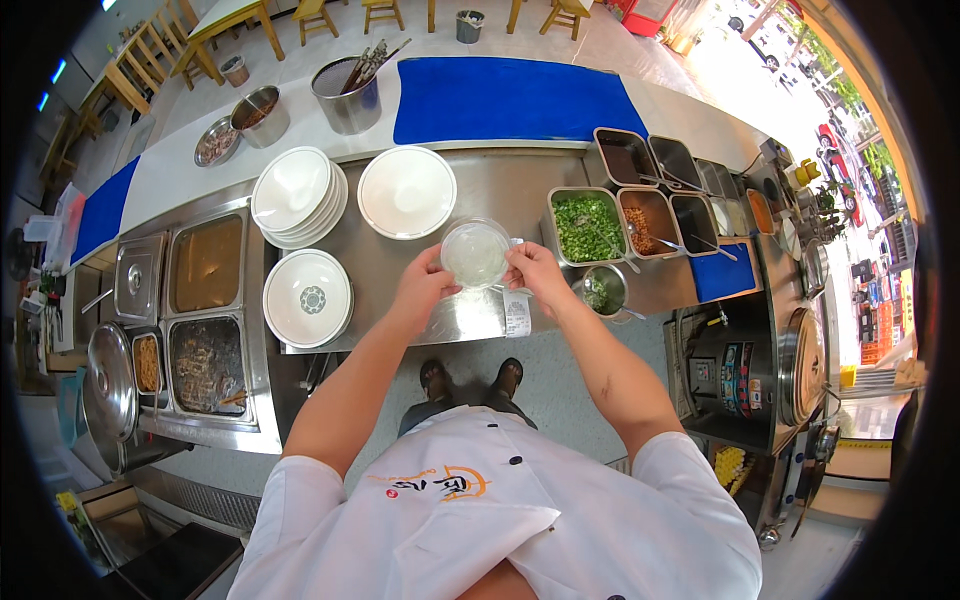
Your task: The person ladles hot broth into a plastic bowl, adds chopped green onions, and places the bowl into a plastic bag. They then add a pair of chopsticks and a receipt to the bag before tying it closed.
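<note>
My left hand [426, 283] grips the near left rim of a clear round plastic bowl [475, 251] above the steel counter [491, 176]. On the bowl's other side, my right hand [535, 273] has its fingers on the rim. Whether the bowl contains anything is hard to tell through the clear plastic. A printed paper slip [517, 315] hangs over the counter's front edge just under my right hand. Beyond the bowl, to the left, stands a white bowl [407, 193]. To the right are a steel container of chopped green onions [589, 225] and a small steel pot [604, 289] with chopped greens.
Stacked white bowls [292, 191] and a patterned bowl [309, 300] stand left, beside steel pans of brown broth [208, 262] and dark food [208, 364]. Right are a pan of peanuts [646, 217] and spoons. Behind lie a blue mat [517, 101] and a chopstick holder [346, 101].
</note>
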Tool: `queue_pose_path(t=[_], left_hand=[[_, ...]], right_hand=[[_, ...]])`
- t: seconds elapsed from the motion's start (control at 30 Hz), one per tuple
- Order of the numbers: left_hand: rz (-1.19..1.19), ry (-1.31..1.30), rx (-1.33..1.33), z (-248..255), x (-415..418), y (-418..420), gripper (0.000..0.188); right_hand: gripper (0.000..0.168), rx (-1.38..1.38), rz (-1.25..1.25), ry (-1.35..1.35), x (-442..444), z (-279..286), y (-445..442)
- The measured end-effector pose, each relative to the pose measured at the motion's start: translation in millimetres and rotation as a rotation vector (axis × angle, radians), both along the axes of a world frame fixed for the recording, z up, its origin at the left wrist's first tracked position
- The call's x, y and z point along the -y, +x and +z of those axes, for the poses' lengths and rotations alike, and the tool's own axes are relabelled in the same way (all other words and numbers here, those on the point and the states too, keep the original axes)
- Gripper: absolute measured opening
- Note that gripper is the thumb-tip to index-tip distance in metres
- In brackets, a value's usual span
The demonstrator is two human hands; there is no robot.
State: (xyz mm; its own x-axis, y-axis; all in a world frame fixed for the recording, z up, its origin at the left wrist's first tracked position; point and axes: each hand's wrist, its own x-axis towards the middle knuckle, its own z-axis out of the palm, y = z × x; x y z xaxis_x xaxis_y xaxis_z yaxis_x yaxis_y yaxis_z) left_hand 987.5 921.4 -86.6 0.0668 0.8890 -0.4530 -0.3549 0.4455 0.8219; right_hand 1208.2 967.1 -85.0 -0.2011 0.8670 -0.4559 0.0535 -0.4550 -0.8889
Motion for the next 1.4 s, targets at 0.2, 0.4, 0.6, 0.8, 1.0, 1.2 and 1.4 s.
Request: queue_pose_path(t=[0.2, 0.4, 0.6, 0.8, 1.0, 1.2, 1.4], left_hand=[[-0.048, -0.023, -0.105, -23.0, -37.7, 8.8, 0.059], [-0.011, -0.059, -0.135, -30.4, -41.4, 9.2, 0.057], [0.190, -0.005, -0.284, -28.2, -17.4, 6.9, 0.051], [-0.065, -0.023, -0.261, -49.6, 54.0, 40.5, 0.022], [-0.441, -0.098, -0.107, -54.5, 46.7, 156.1, 0.024], [-0.348, -0.247, -0.183, -60.8, 3.2, 249.7, 0.036], [-0.140, -0.255, -0.170, -84.0, 12.6, 270.9, 0.019]], right_hand=[[0.016, 0.023, -0.033, 0.002, -30.5, -33.9, 2.5], [0.020, -0.037, -0.030, -0.056, -31.7, -43.8, 2.3], [0.024, -0.025, -0.088, 0.036, 6.7, -56.2, 11.1], [0.023, 0.024, -0.307, -0.126, 134.1, -69.8, 102.5], [0.036, 0.191, -0.764, 0.052, 127.3, -54.9, 203.3], [0.019, 0.326, -0.353, 0.280, 79.1, -71.7, 236.9], [0.013, 0.602, 0.269, 0.781, 56.5, -33.9, 254.7]])
